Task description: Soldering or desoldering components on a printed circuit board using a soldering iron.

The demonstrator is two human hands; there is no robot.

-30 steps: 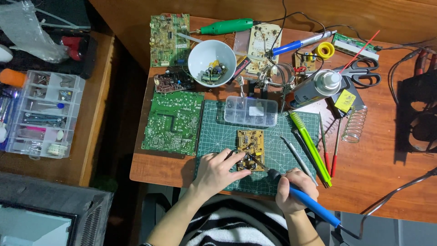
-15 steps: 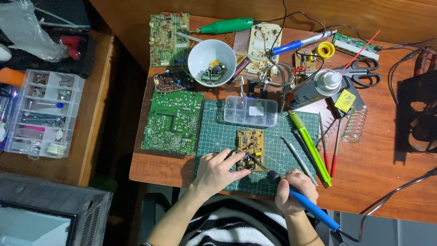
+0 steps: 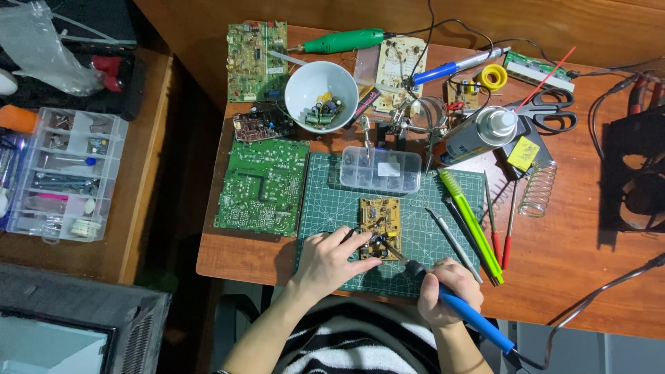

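Observation:
A small tan circuit board point(image 3: 378, 220) lies on the green cutting mat point(image 3: 325, 208). My left hand point(image 3: 331, 260) rests on the mat at the board's lower left corner, fingers pinched around a small part there. My right hand point(image 3: 450, 291) grips a blue-handled soldering iron point(image 3: 465, 312) whose tip touches the board's lower right area. Its cord runs off to the right.
A large green circuit board point(image 3: 263, 185) lies left of the mat. A clear parts box point(image 3: 380, 169), a white bowl of components point(image 3: 321, 95), a spray can point(image 3: 481, 131), scissors point(image 3: 547, 111), screwdrivers and a coil stand point(image 3: 537, 188) crowd the desk. A compartment organiser point(image 3: 61, 173) sits far left.

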